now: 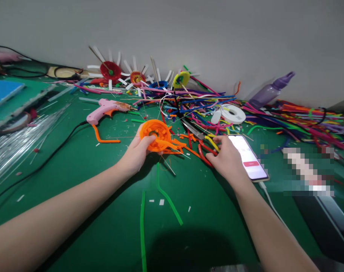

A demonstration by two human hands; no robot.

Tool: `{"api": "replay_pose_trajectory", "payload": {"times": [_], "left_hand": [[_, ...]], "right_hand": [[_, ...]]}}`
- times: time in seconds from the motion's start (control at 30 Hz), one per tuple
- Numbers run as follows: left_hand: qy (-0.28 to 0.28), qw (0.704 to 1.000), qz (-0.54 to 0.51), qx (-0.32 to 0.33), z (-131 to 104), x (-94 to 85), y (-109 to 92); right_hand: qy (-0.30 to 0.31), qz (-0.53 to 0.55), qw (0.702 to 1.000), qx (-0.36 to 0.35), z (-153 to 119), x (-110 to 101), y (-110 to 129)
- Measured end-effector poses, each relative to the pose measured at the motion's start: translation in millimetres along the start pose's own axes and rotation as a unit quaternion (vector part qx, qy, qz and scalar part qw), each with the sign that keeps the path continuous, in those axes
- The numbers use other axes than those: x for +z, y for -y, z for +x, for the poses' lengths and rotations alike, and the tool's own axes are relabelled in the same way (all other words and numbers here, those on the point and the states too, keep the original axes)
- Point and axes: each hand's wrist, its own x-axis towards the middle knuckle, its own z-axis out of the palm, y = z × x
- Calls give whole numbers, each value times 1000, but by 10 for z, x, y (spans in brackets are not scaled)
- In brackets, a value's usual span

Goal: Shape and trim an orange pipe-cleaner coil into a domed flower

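1. A green table (pixel 115 230) stands against a grey wall (pixel 160 26). Clock directions below run from the cup.
2. The orange cup (pixel 164 128) is near the middle of the view, its opening tilted toward the camera. Orange bits (pixel 159 130) fill it around a dark green centre. Orange strips (pixel 177 146) reach out toward 4 o'clock.
3. The left hand (pixel 136 151) comes in from 8 o'clock, forearm stretched out. It holds the cup: thumb over the near rim, other fingers mostly hidden behind.
4. The right hand (pixel 227 156) comes in from 4 o'clock, its back up. Thumb and index finger are narrowly apart at the red handles of the scissors (pixel 196 133), at 3 o'clock; I cannot tell whether they grip.
5. Beyond: a glue gun (pixel 106 108) at 10; at 11, a red bowl (pixel 116 69) with a green centre; at 1, a yellow bowl (pixel 184 76); a phone (pixel 245 151) past the scissors.
6. Green strips (pixel 143 226) lie toward 6.
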Motion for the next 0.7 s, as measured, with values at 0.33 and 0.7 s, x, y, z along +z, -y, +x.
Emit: {"api": "replay_pose_trajectory", "payload": {"times": [0.33, 0.7], "left_hand": [[-18, 1000, -11, 7, 14, -13, 26], [-39, 999, -34, -1, 33, -9, 31]], "right_hand": [[-162, 288, 938, 100, 59, -38, 31], [-126, 339, 931, 46, -59, -127, 242]]}}
